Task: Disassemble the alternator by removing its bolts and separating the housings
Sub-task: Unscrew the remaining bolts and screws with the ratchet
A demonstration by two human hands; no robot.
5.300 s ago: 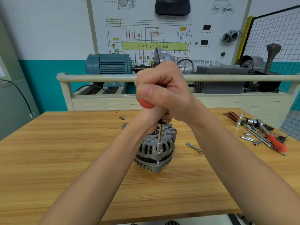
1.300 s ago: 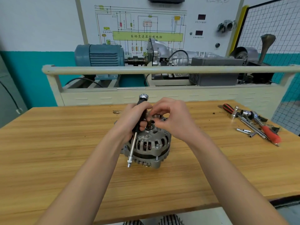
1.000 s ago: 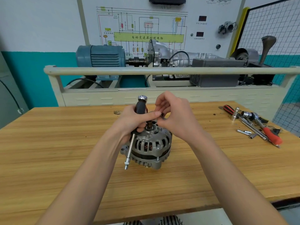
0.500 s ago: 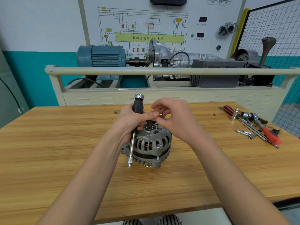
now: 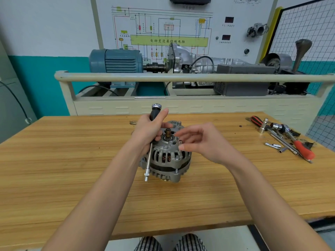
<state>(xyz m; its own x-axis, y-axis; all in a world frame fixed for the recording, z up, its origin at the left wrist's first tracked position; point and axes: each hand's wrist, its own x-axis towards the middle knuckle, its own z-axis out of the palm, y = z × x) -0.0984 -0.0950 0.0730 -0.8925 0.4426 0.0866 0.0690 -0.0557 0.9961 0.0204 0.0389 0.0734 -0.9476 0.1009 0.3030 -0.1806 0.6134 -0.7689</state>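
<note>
A grey finned alternator [image 5: 167,160] stands on the wooden table [image 5: 72,169], shaft end up, copper windings showing through its slots. My left hand [image 5: 148,132] grips a black-handled nut driver [image 5: 149,160] whose steel shaft hangs down beside the housing's left side, while the fingers lie against the alternator's top. My right hand [image 5: 201,140] hovers at the alternator's upper right with fingers loosely spread, holding nothing that I can see. Bolt heads show on the housing's front rim.
A heap of tools [image 5: 282,138] lies at the table's right: a red-handled screwdriver, ratchet, sockets and extension bars. Behind the table a beige rail [image 5: 181,77] fronts a training bench with a blue motor [image 5: 116,60] and a gearbox.
My right hand, which was pinching at the alternator's top centre, has drawn away to the right and its fingers have spread. The left hand still keeps the driver beside the housing.
</note>
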